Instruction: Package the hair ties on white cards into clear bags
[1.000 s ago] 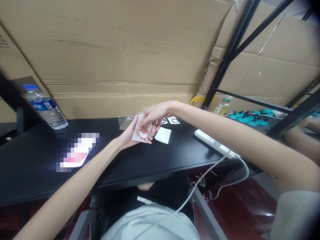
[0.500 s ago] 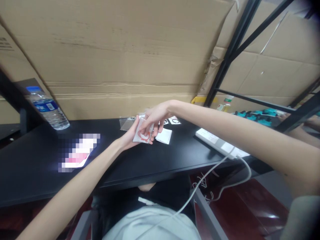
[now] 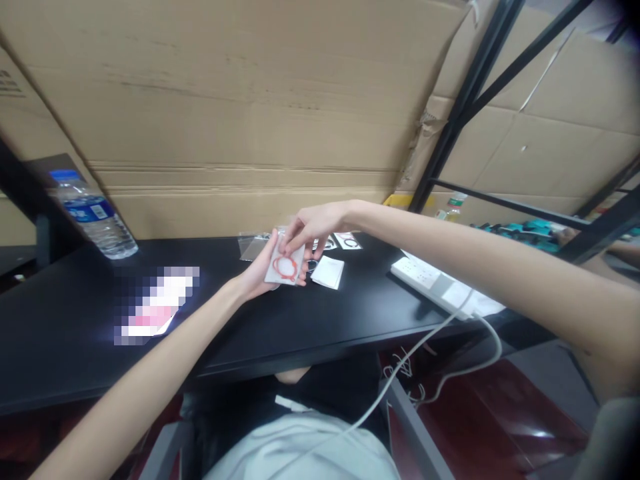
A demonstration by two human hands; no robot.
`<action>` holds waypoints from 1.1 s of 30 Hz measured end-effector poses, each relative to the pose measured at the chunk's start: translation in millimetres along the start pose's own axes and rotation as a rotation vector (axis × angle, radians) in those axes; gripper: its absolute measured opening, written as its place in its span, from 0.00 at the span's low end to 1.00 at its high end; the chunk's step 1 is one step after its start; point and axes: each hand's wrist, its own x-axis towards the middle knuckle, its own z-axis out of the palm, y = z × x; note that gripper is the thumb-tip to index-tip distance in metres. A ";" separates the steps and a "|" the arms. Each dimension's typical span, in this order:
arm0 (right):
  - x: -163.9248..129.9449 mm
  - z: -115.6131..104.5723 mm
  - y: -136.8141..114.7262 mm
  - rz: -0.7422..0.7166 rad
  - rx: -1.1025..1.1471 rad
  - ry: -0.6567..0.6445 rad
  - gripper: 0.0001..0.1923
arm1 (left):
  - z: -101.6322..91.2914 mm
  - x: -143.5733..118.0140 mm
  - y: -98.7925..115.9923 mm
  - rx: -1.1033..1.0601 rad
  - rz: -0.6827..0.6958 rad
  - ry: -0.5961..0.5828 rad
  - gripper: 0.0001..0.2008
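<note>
1. Left hand (image 3: 256,272) reaches from the near left and is closed on a small white square card carrying a thin red-orange ring (image 3: 286,265). The card sits above the black worktop (image 3: 75,313), slightly left of centre and toward the far edge, tilted so its face shows.
2. Right hand (image 3: 309,230) comes in from the right, over the card. Its fingertips (image 3: 287,245) pinch narrowly at the card's upper edge, just above the ring; whether they grip the card or a clear sleeve over it cannot be told.
3. Change over the last second: the card's face has turned more toward the camera, so the ring now reads as a full loop, where half a second ago the right fingers covered part of it. Both hands have stayed in nearly the same spot above the worktop.
4. Judgement: the work remains fine handling of this one card between both hands; it has not been set down.
5. Surroundings: a second white square card (image 3: 327,272) lies flat just right of the hands. Further cards with dark rings (image 3: 349,241) and a clear plastic sleeve (image 3: 253,245) lie beyond. A clear water bottle with a blue label (image 3: 93,215) stands at the far left. A white power strip (image 3: 440,288) with its cable lies at the right.
</note>
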 end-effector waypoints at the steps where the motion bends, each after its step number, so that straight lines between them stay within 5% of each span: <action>1: -0.5 -2.1 1.1 -0.015 -0.036 0.002 0.17 | -0.4 0.5 -0.6 -0.013 -0.004 0.004 0.38; 10: -9.0 2.2 -9.4 0.067 -0.121 -0.005 0.17 | -0.4 0.0 -0.4 -0.057 -0.012 0.019 0.37; 17: -3.0 0.0 -0.4 -0.014 -0.116 -0.123 0.23 | -3.6 -0.1 0.9 -0.067 -0.036 -0.026 0.40; 22: 1.5 -2.0 7.7 -0.099 -0.165 -0.082 0.21 | -4.5 0.5 0.0 -0.050 -0.042 -0.047 0.46; 26: 3.7 -1.4 13.3 -0.235 -0.310 0.150 0.14 | -4.7 1.0 -1.1 -0.017 -0.020 0.039 0.49; 30: 3.3 5.4 20.6 -0.414 -0.477 0.563 0.13 | -2.2 -0.5 0.3 0.004 -0.057 0.104 0.37; 33: -0.6 15.6 33.3 -0.400 -0.566 0.810 0.14 | 0.7 -2.0 2.0 0.007 -0.093 0.107 0.34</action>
